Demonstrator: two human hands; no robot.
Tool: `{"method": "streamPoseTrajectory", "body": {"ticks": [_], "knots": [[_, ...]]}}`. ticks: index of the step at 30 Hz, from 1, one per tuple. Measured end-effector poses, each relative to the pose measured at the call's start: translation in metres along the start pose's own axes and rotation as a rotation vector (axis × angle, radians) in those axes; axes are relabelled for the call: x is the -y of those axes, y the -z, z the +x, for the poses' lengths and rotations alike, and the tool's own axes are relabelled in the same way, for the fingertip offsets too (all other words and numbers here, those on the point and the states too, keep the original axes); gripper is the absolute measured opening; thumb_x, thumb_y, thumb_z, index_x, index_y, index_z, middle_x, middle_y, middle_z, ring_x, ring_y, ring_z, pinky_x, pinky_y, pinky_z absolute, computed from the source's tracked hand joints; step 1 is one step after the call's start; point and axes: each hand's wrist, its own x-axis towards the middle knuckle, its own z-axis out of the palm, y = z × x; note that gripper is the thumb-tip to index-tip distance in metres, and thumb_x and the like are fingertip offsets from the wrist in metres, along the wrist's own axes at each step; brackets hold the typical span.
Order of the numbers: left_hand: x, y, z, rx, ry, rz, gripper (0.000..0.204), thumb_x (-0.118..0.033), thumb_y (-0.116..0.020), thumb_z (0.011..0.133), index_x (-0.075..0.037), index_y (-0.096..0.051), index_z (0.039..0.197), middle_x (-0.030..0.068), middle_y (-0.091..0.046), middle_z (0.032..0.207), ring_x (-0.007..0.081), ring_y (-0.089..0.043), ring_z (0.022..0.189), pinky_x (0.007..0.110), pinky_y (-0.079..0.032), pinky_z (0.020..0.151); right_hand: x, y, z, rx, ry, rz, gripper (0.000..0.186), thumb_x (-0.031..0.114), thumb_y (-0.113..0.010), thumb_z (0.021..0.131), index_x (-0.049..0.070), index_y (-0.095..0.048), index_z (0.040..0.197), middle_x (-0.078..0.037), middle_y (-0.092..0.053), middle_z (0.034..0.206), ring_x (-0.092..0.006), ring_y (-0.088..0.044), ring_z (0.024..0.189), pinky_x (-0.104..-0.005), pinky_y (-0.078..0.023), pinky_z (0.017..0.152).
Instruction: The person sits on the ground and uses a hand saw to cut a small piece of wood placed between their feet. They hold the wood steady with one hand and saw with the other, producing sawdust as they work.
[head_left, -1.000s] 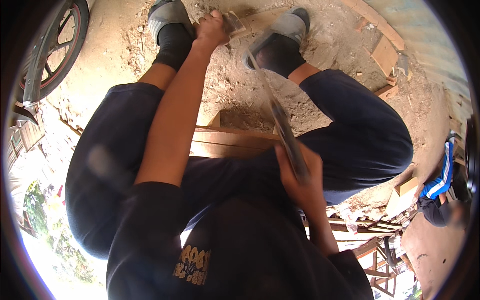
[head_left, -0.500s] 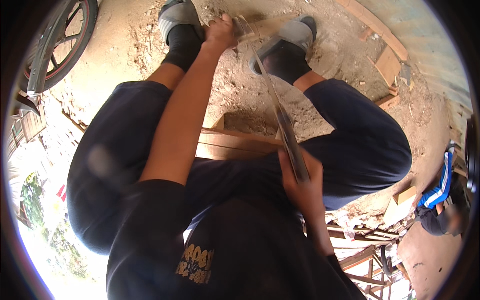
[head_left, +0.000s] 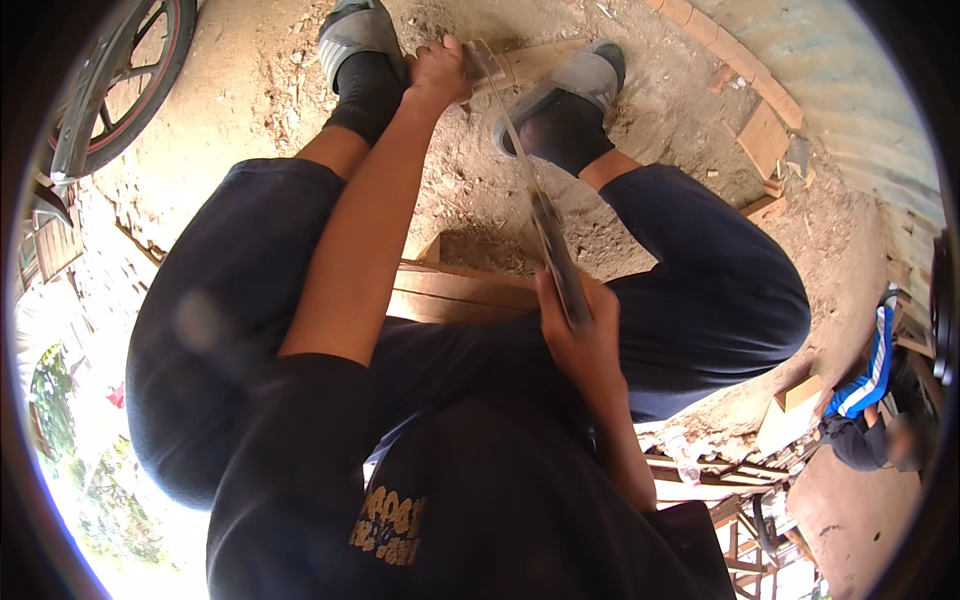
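Gripping the dark-handled metal saw (head_left: 542,212), your right hand (head_left: 584,326) curls tight. Its blade (head_left: 519,148) points forward-left — toward the brown wooden piece (head_left: 487,66) your left hand (head_left: 438,76) clasps.

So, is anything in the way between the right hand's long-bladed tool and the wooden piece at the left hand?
Nothing visible: from the right hand, the tool extends toward the wooden piece unobstructed. It passes over the right sandal at the heel in view; any gap is unclear.
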Motion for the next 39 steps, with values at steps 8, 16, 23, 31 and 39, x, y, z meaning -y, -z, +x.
{"method": "streamPoseTrajectory", "body": {"ticks": [8, 16, 23, 31, 39], "knots": [[0.008, -0.006, 0.007, -0.016, -0.040, -0.009, 0.064, -0.028, -0.075, 0.070, 0.002, -0.040, 0.113, 0.0247, -0.054, 0.117, 0.0394, -0.055, 0.111, 0.051, -0.048, 0.090, -0.002, 0.009, -0.024, -0.013, 0.054, 0.004, 0.012, 0.005, -0.060, 0.091, -0.003, -0.059, 0.082, 0.002, -0.049, 0.060, -0.0026, -0.040, 0.060, -0.0240, -0.034, 0.050], [0.007, 0.017, 0.013, 0.126, -0.064, -0.063, 0.078, -0.028, -0.084, 0.057, 0.001, -0.039, 0.115, 0.0264, -0.054, 0.120, 0.0414, -0.056, 0.113, 0.051, -0.049, 0.091, 0.009, 0.020, -0.009, -0.005, 0.012, -0.025, 0.015, 0.005, -0.063, 0.088, -0.002, -0.057, 0.077, -0.013, -0.052, 0.055, -0.0142, -0.049, 0.046, -0.0315, -0.041, 0.048], [0.005, 0.023, 0.017, 0.177, -0.069, -0.086, 0.075, -0.023, -0.085, 0.057, 0.001, -0.041, 0.112, 0.0259, -0.055, 0.120, 0.0408, -0.055, 0.115, 0.046, -0.050, 0.091, 0.004, 0.000, 0.018, -0.019, 0.019, 0.002, 0.012, 0.004, -0.063, 0.087, -0.002, -0.057, 0.080, -0.012, -0.052, 0.055, -0.0155, -0.051, 0.045, -0.0314, -0.041, 0.047], [0.031, -0.009, 0.036, 0.154, -0.169, -0.027, 0.083, -0.022, -0.085, 0.060, 0.005, -0.038, 0.122, 0.0295, -0.057, 0.118, 0.0423, -0.057, 0.112, 0.044, -0.050, 0.093, 0.009, -0.008, 0.014, -0.014, -0.010, 0.069, 0.017, 0.007, -0.062, 0.091, -0.003, -0.057, 0.077, 0.000, -0.048, 0.057, -0.0031, -0.039, 0.057, -0.0258, -0.033, 0.048], [0.011, 0.044, 0.013, 0.276, -0.065, -0.115, 0.085, -0.023, -0.086, 0.059, 0.005, -0.038, 0.123, 0.0277, -0.056, 0.121, 0.0408, -0.055, 0.116, 0.045, -0.049, 0.095, -0.002, -0.009, -0.005, -0.074, 0.100, 0.007, 0.017, 0.006, -0.062, 0.090, -0.003, -0.056, 0.077, -0.001, -0.045, 0.057, -0.0032, -0.040, 0.058, -0.0273, -0.033, 0.048]]}}
